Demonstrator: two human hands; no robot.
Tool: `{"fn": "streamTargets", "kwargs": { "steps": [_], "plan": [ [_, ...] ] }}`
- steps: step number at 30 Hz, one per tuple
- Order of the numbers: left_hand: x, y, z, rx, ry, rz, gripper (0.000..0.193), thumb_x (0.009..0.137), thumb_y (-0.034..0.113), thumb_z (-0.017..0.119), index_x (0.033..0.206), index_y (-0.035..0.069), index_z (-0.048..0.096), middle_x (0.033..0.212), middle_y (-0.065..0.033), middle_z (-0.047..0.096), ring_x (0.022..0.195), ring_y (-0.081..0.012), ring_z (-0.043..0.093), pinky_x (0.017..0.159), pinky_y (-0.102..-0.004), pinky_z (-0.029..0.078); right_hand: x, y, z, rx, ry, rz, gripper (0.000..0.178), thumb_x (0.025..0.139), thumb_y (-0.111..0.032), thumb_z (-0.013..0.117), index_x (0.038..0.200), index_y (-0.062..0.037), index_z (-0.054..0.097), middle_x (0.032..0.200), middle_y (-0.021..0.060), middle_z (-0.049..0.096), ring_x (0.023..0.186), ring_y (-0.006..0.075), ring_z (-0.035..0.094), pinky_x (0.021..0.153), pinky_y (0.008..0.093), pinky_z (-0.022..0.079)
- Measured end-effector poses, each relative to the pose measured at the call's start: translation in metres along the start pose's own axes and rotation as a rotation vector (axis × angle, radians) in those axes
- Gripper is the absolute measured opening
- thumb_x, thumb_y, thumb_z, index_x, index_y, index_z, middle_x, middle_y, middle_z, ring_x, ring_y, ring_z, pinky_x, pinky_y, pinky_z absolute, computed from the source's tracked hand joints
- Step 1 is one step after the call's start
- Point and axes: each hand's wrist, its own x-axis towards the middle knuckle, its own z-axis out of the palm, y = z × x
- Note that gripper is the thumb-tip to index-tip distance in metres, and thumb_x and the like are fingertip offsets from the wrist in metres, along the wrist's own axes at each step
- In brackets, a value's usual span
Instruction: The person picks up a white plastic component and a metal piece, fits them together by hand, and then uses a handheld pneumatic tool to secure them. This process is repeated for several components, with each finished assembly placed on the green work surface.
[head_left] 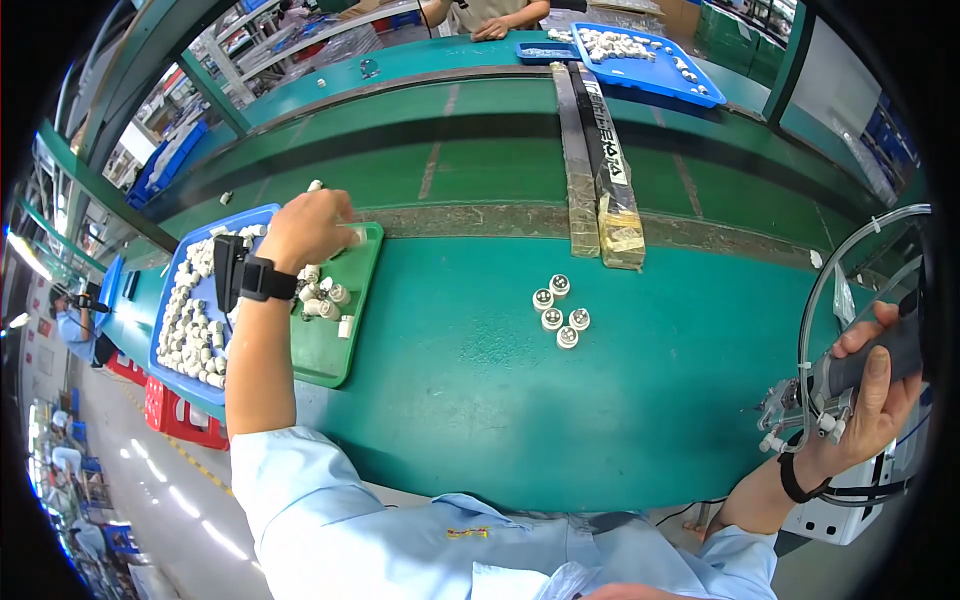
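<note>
left hand [308,228] over tray [322,362], cannot tell grip; low sweep could topple parts [326,302]. right hand [872,420] clamped on tool [848,378]; looped hose [807,312] could snag.

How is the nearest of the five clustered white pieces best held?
Probably by the round side wall of the nearest white piece, from the person's side: it stands upright, metallic end up, and its neighbours crowd its far side.

On my left, red stools [163,405] stand on the floor [110,500]. Ahead of me, two taped bars [617,205] lie side by side across the green belt [500,175]; beyond it I see a person [485,12].
</note>
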Motion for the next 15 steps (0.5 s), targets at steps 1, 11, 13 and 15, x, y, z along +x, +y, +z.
{"fn": "streamTargets", "kwargs": {
  "steps": [1, 11, 13, 15],
  "plan": [
    [0.0, -0.007, 0.001, 0.015, 0.025, -0.039, 0.024, 0.082, 0.015, 0.059, 0.104, 0.008, 0.067, 0.1, -0.0207, 0.068, 0.101, -0.0379, 0.063, 0.086, -0.047, 0.052, 0.0, -0.001, 0.005, -0.006, 0.037, -0.007, 0.033, 0.098, -0.007, 0.052, 0.127, 0.0086, 0.048, 0.105, 0.0176, 0.061, 0.083, 0.0151, 0.057, 0.074, 0.0268, 0.048],
    [0.114, -0.115, 0.093, 0.088, 0.397, -0.259, 0.025, 0.081, 0.016, 0.062, 0.105, 0.009, 0.067, 0.107, -0.0194, 0.068, 0.104, -0.0358, 0.064, 0.089, -0.0451, 0.051, 0.006, -0.005, 0.007, -0.069, 0.109, 0.0, 0.033, 0.098, -0.013, 0.055, 0.123, 0.0091, 0.051, 0.09, 0.0137, 0.062, 0.077, 0.0127, 0.057, 0.071, 0.023, 0.046],
    [0.126, -0.122, 0.1, 0.171, 0.261, -0.347, 0.026, 0.08, 0.013, 0.062, 0.106, 0.009, 0.067, 0.11, -0.0186, 0.068, 0.105, -0.0365, 0.063, 0.089, -0.0454, 0.051, 0.007, -0.007, 0.008, -0.082, 0.13, 0.001, 0.034, 0.098, -0.014, 0.055, 0.123, 0.0093, 0.051, 0.089, 0.0132, 0.062, 0.077, 0.0128, 0.057, 0.071, 0.023, 0.046],
    [0.131, -0.132, 0.103, 0.072, 0.242, -0.321, 0.027, 0.079, 0.012, 0.064, 0.106, 0.008, 0.066, 0.11, -0.0187, 0.068, 0.104, -0.0379, 0.063, 0.088, -0.0461, 0.051, 0.009, -0.008, 0.009, -0.083, 0.16, 0.007, 0.035, 0.098, -0.015, 0.056, 0.123, 0.0098, 0.051, 0.089, 0.0123, 0.062, 0.075, 0.0131, 0.057, 0.071, 0.0229, 0.046]
  ]
}}
